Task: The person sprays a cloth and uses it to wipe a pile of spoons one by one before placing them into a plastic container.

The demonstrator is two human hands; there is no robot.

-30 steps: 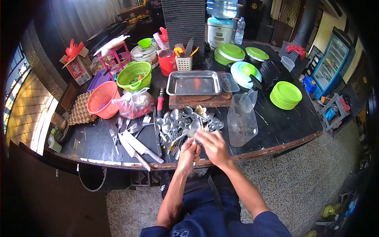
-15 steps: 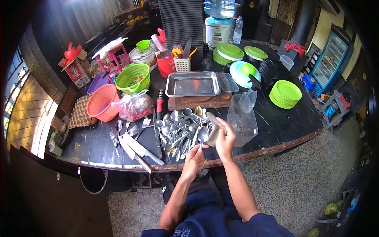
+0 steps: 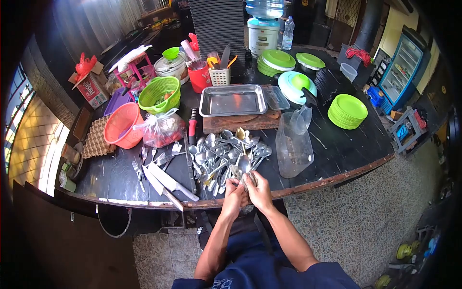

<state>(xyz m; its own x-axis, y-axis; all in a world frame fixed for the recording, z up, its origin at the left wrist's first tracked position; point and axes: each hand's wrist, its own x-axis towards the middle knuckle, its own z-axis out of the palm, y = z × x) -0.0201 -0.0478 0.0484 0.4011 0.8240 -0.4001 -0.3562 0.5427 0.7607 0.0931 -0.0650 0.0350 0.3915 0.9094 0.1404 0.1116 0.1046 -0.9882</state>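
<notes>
Both my hands are together in front of the pile of spoons (image 3: 216, 156), near the table's front edge. My left hand (image 3: 234, 196) is closed around the handle of a metal spoon (image 3: 244, 163), whose bowl points away from me. My right hand (image 3: 258, 191) presses a greyish cloth (image 3: 235, 171) around the same spoon, its fingers touching my left hand. Much of the cloth and the spoon's handle is hidden by my fingers. Left of the pile lie two large knives (image 3: 168, 180) and several forks (image 3: 139, 168).
Behind the pile, a metal tray (image 3: 233, 113) rests on a wooden board (image 3: 216, 126). A clear plastic container (image 3: 294, 161) lies to the right, near stacked green plates (image 3: 347, 113). An orange basin (image 3: 115, 137) and a bagged bundle (image 3: 162, 132) stand on the left.
My right hand has come down and left with the cloth, from beside the spoon's bowl onto its handle. My left hand still holds the spoon.
</notes>
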